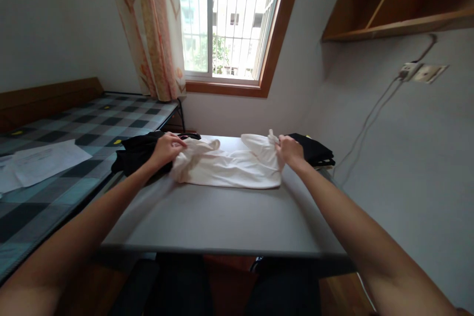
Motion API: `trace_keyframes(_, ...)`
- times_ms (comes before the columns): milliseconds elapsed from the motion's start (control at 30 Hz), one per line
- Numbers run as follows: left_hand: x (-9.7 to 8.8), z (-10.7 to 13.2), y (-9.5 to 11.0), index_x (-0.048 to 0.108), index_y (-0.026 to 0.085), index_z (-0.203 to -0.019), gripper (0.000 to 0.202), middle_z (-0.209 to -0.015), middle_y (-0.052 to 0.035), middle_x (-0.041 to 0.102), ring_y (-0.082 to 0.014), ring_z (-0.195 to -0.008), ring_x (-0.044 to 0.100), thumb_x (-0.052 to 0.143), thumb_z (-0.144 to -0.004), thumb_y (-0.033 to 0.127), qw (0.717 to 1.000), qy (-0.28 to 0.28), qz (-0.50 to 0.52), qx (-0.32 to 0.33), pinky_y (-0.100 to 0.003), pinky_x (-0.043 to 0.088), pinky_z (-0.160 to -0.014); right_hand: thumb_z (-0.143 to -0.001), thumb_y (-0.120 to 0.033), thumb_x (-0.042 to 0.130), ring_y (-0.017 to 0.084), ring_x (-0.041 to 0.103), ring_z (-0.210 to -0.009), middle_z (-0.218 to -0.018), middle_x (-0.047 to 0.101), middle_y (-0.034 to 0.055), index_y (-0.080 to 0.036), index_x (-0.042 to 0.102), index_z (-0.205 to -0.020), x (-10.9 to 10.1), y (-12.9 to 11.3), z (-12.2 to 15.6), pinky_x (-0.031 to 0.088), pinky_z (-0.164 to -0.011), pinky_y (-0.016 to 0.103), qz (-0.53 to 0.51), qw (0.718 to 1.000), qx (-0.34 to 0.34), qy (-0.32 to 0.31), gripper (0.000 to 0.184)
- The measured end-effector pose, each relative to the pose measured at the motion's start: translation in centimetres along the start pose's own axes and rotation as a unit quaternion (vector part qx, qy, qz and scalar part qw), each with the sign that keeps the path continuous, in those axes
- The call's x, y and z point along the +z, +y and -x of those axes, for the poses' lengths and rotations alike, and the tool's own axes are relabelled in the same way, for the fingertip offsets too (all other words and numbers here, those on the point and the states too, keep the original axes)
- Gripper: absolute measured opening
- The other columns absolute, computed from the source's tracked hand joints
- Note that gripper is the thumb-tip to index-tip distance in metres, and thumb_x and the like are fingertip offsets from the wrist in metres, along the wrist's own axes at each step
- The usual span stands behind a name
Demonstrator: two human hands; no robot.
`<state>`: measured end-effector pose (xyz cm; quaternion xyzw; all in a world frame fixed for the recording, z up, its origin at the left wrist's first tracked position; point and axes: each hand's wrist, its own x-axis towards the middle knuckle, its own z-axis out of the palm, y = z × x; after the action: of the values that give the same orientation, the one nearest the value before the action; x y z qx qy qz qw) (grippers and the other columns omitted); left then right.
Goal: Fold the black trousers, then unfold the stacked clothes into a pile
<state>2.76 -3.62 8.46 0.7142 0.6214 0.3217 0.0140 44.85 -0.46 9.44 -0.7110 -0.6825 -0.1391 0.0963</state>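
Note:
A white garment (pixel 233 168) lies in the middle of the table, its front edge fairly straight and its far side bunched up. The kind of garment is not plain from its shape. At its left end, my left hand (pixel 168 149) pinches the cloth. My right hand (pixel 291 150) grips the gathered fabric at the right end, where a bit of cloth sticks up beside the fingers. Behind my left hand is a crumpled heap of black cloth (pixel 137 150). Just past my right hand sits a stack of folded black cloth (pixel 314 150).
The grey-white table (pixel 222 222) has its near edge close to my lap. Left of it stands a bed with a checked cover (pixel 129 116), papers (pixel 40 163) on top. A wall shelf (pixel 400 29) hangs at upper right, above a socket (pixel 409 71) with a dangling cord.

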Motion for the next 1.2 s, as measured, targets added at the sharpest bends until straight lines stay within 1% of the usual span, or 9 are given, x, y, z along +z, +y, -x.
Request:
trace_keyframes(167,-5.3,0.0,-4.5,0.075,0.019,-0.089,0.021,-0.102,-0.0065,0.055,-0.0245,-0.097,0.055,0.059,-0.078,0.028,0.982,0.101,-0.133,-0.085,-0.036,0.045,-0.09,-0.09,-0.014,0.042,0.03,0.051,-0.113,-0.122,0.059,0.0181,-0.016,0.059,-0.124,1.1,1.6,0.2,0.039,-0.091,0.041,0.011,0.994,-0.068,0.079,0.037)
trace_keyframes(300,-4.4,0.2,-2.6,0.075,0.02,-0.09,0.023,-0.104,-0.0084,0.058,-0.0264,-0.101,0.055,0.056,-0.078,0.028,0.985,0.109,-0.134,-0.028,-0.038,0.042,-0.095,-0.09,-0.025,0.049,0.026,0.049,-0.121,-0.132,0.058,0.0144,-0.017,0.052,-0.135,2.8,-3.7,0.4,0.034,-0.101,0.037,-0.056,0.971,-0.222,-0.067,0.046)
trace_keyframes(400,-3.0,0.0,-0.4,0.074,0.021,-0.088,0.024,-0.101,-0.0068,0.061,-0.0242,-0.096,0.057,0.054,-0.079,0.031,0.993,0.059,-0.092,0.035,-0.037,0.044,-0.092,-0.086,-0.03,0.056,0.029,0.05,-0.122,-0.13,0.059,0.0175,-0.015,0.044,-0.142,3.7,-7.3,0.4,0.029,-0.105,0.042,-0.055,0.965,-0.199,-0.165,0.06)
trace_keyframes(567,-2.2,-0.6,1.2,0.074,0.021,-0.085,0.025,-0.095,-0.0055,0.065,-0.0208,-0.089,0.06,0.053,-0.081,0.034,0.996,0.002,-0.026,0.089,-0.034,0.047,-0.085,-0.085,-0.021,0.05,0.025,0.063,-0.101,-0.109,0.071,0.013,-0.018,0.067,-0.115,2.4,-8.6,0.4,0.038,-0.093,0.036,-0.065,0.96,-0.196,-0.188,0.035)
trace_keyframes(633,-1.9,-0.9,1.3,0.074,0.019,-0.086,0.028,-0.093,-0.0057,0.066,-0.0193,-0.083,0.062,0.051,-0.081,0.035,0.995,-0.021,0.006,0.097,-0.032,0.049,-0.081,-0.082,-0.029,0.058,0.022,0.066,-0.091,-0.101,0.073,0.0088,-0.019,0.072,-0.102,1.4,-8.3,0.8,0.043,-0.079,0.028,-0.091,0.932,-0.232,-0.262,0.027)
trace_keyframes(767,0.0,-1.2,1.8,0.074,0.018,-0.09,0.029,-0.096,-0.007,0.069,-0.0196,-0.086,0.064,0.05,-0.08,0.032,0.99,-0.068,0.029,0.118,-0.032,0.049,-0.085,-0.083,-0.051,0.057,0.017,0.065,-0.069,-0.081,0.073,0.0079,-0.014,0.073,-0.084,0.3,-7.9,2.0,0.044,-0.059,0.023,-0.148,0.803,-0.258,-0.517,0.04)
trace_keyframes(833,1.3,-1.1,2.3,0.074,0.018,-0.093,0.029,-0.1,-0.0082,0.071,-0.0214,-0.092,0.065,0.05,-0.082,0.032,0.985,-0.112,0.019,0.133,-0.033,0.047,-0.089,-0.087,-0.048,0.053,0.015,0.063,-0.062,-0.076,0.072,0.0078,-0.014,0.072,-0.094,0.6,-7.9,2.4,0.044,-0.056,0.023,-0.148,0.826,-0.217,-0.498,0.039)
trace_keyframes(967,3.8,-0.3,3.3,0.074,0.02,-0.099,0.028,-0.102,-0.0081,0.073,-0.0216,-0.093,0.066,0.052,-0.084,0.032,0.959,-0.234,0.011,0.16,-0.029,0.046,-0.085,-0.081,-0.037,0.064,0.02,0.068,-0.075,-0.092,0.073,0.0091,-0.019,0.061,-0.122,2.0,-8.4,2.7,0.048,-0.065,0.027,-0.109,0.935,-0.182,-0.285,0.044)
trace_keyframes(1200,5.5,1.1,4.8,0.075,0.018,-0.089,0.04,-0.071,-0.0088,0.072,-0.0185,-0.061,0.062,0.045,-0.091,0.043,0.947,-0.273,-0.054,0.161,-0.025,0.04,-0.061,-0.087,-0.031,0.053,0.02,0.066,-0.089,-0.106,0.071,0.0081,-0.024,0.072,-0.103,2.8,-9.6,2.8,0.046,-0.073,0.026,-0.094,0.945,-0.239,-0.205,0.025)
